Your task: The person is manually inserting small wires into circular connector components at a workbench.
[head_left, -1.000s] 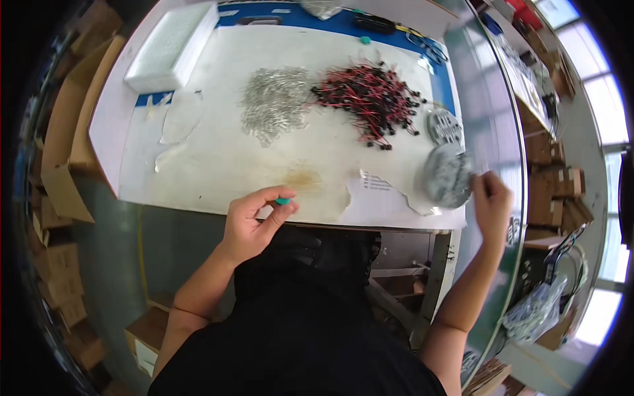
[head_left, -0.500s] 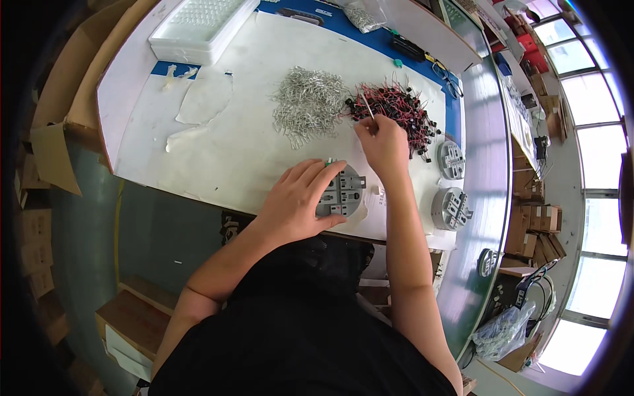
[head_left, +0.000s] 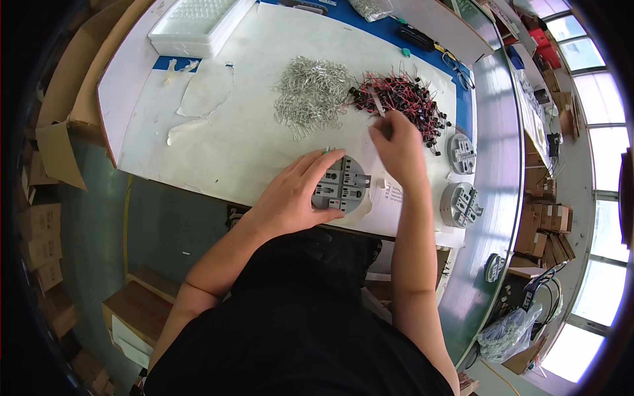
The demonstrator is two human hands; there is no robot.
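My left hand [head_left: 295,189] is wrapped round the left side of a round grey fixture disc [head_left: 342,177], its thumb along the near edge and its fingers over the far edge. The disc lies near the front edge of the table and has slotted blocks and small dark parts on top. My right hand [head_left: 400,146] is closed, pinching a thin pale stick [head_left: 378,104] whose tip points at the pile of black parts with red wires [head_left: 406,99]; what kind of tool it is I cannot tell. Left of that pile lies a heap of bent silvery wire pieces [head_left: 310,96].
Two more grey discs [head_left: 461,154] stand at the right table edge. A white tray [head_left: 198,26] sits at the back left. Along the back are a bag of small metal pieces [head_left: 371,8], a black-handled tool [head_left: 416,38] and glasses [head_left: 456,66]. Torn paper [head_left: 205,99] lies left.
My right hand has drawn back slightly from the wired parts, with the pale stick still in it and blurred by motion. My left hand stays on the disc. The view has shifted a little.
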